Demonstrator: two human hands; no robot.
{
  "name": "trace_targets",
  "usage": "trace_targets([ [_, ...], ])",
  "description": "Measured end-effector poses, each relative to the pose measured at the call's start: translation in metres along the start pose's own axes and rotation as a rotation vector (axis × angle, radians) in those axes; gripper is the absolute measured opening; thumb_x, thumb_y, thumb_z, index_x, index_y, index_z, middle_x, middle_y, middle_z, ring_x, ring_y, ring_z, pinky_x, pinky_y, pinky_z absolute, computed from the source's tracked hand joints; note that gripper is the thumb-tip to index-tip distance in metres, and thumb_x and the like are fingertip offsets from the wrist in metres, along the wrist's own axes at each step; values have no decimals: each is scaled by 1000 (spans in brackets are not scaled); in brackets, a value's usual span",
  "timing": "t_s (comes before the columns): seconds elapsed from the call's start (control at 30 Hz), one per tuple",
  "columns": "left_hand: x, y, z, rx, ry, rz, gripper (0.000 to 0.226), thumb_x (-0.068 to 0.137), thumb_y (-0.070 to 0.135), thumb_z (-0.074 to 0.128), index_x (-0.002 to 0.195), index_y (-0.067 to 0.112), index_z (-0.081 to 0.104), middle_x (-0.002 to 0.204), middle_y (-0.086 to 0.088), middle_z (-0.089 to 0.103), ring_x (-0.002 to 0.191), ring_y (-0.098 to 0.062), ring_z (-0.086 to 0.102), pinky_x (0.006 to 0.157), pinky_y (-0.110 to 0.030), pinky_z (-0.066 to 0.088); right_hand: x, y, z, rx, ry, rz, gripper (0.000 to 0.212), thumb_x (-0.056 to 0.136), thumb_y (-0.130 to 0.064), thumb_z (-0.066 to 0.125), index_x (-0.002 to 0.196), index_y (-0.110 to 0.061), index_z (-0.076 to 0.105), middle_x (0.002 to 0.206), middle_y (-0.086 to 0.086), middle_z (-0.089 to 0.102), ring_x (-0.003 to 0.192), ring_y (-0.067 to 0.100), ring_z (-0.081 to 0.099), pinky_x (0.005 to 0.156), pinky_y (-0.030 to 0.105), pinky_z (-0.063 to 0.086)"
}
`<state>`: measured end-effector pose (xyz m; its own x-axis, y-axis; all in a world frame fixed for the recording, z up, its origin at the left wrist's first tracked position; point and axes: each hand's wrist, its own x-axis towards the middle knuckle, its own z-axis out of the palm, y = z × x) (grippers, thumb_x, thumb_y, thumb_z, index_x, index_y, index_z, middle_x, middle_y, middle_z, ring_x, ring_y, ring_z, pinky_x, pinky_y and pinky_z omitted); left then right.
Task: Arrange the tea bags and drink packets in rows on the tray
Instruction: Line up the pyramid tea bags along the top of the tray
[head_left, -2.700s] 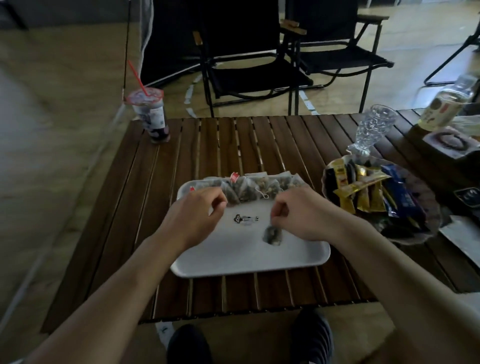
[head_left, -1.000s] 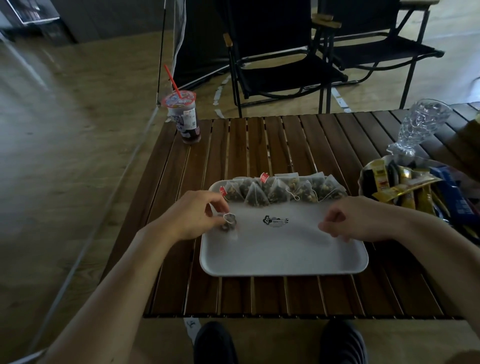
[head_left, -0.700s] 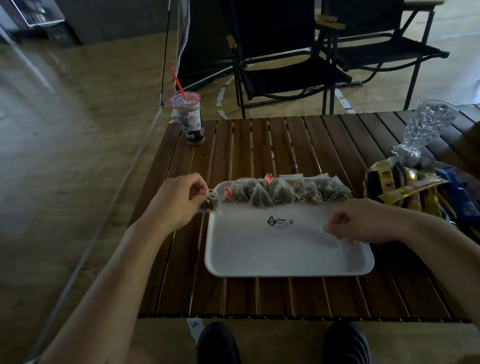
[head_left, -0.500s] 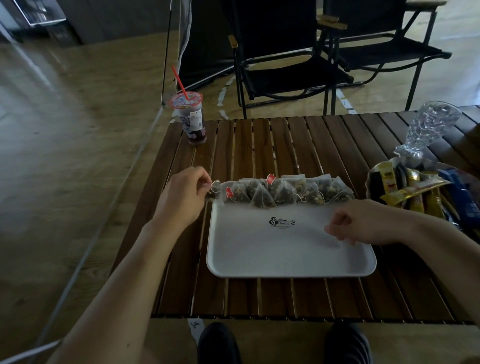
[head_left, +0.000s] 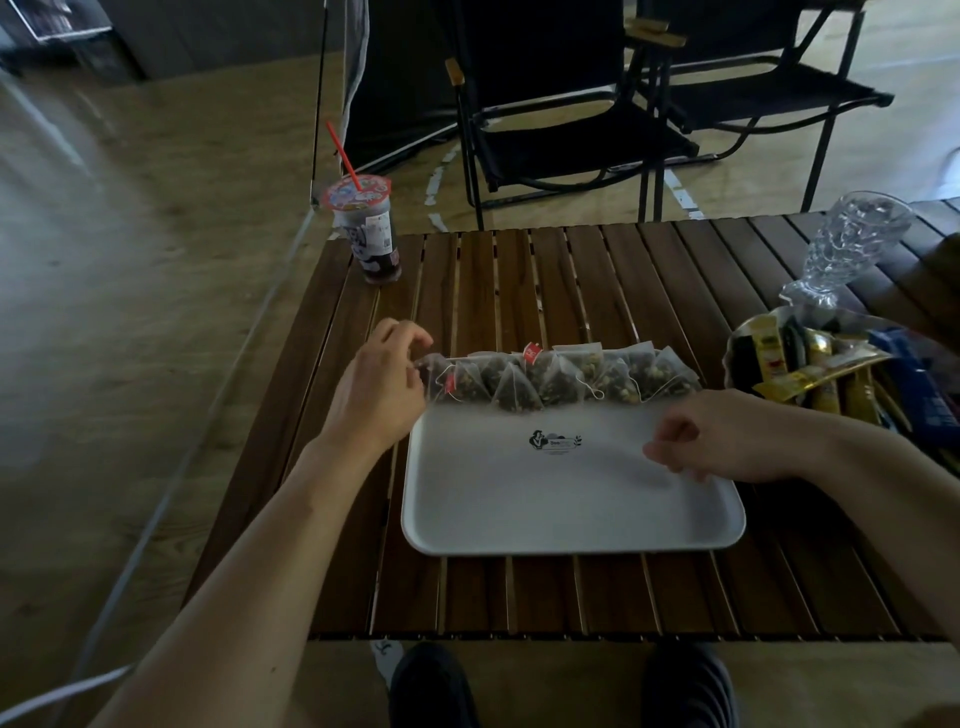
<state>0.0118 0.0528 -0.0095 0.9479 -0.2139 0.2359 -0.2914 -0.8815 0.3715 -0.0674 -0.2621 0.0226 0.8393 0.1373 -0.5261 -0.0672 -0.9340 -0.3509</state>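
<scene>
Your left hand (head_left: 382, 387) pinches the end translucent pyramid tea bag (head_left: 438, 375) at the far-left corner of the white rectangular plastic tray (head_left: 571, 519). It sits right at the rim, so a careless release could tip it onto the brown slatted wooden table (head_left: 519, 280), or its string could drag the crowded row of tea bags (head_left: 566, 387) askew. Your right hand (head_left: 711, 434) rests on the tray in a loose fist, gripping nothing, and reaching for the yellow and blue drink packets (head_left: 779, 364) in the clear dish (head_left: 733, 347) could nudge the tray.
</scene>
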Motion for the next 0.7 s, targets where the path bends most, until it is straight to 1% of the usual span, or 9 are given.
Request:
trace_targets([
  [0.07,-5,-4,-5,-20,-2,-63,30,83,6,69,108,15,56,105,0,58,80,-9,58,68,-16,46,-1,-1,0,4,-2,0,30,95,-47,56,100,-20,68,90,-2,73,79,5,68,80,27,55],
  [0.13,-12,-4,-4,-7,-62,-98,25,84,15,71,104,18,57,97,3,60,77,-7,57,64,-16,44,-3,-3,0,7,-1,1,31,95,-47,55,102,-19,67,91,-2,72,80,6,68,81,28,55],
  [0.2,-17,-2,2,37,-119,-90,27,85,25,72,107,22,58,98,7,58,80,-6,55,63,-16,42,-4,-4,0,3,-3,3,30,96,-46,55,105,-19,65,93,-3,71,82,6,68,82,27,55],
  [0.27,-19,2,9,78,-127,-67,33,85,32,72,114,24,58,106,7,58,88,-8,55,70,-22,45,-5,-5,1,0,-5,3,31,96,-46,54,107,-19,65,95,-4,71,82,6,67,82,27,55],
  [0.33,-17,5,14,131,-110,-51,39,86,35,70,121,23,57,112,5,59,98,-12,54,84,-30,47,-4,-5,2,6,-7,5,31,96,-46,54,107,-19,64,95,-4,71,82,6,67,82,28,56],
  [0.43,-13,5,18,177,-87,-28,41,87,40,68,123,25,56,116,4,60,105,-14,52,91,-32,40,-5,-3,2,7,-16,12,31,96,-47,54,106,-20,65,94,-3,71,82,7,67,83,29,56],
  [0.53,-13,7,19,142,-94,-9,40,86,41,69,121,26,57,117,6,61,105,-13,51,88,-31,40,-5,-6,-1,-4,-15,8,34,96,-47,53,105,-18,68,94,-3,72,82,7,68,82,28,55],
  [0.63,-13,5,19,98,-70,-36,41,82,42,72,117,26,57,112,7,60,103,-12,55,84,-29,46,-3,-7,-1,6,-5,10,34,96,-46,53,107,-17,67,95,-2,70,85,9,66,81,27,53],
  [0.7,-13,3,17,40,-21,-82,47,80,41,75,118,23,54,113,5,58,98,-9,56,76,-25,47,-1,-8,-1,10,1,9,34,97,-45,53,108,-16,67,96,0,70,86,10,66,81,28,53],
])
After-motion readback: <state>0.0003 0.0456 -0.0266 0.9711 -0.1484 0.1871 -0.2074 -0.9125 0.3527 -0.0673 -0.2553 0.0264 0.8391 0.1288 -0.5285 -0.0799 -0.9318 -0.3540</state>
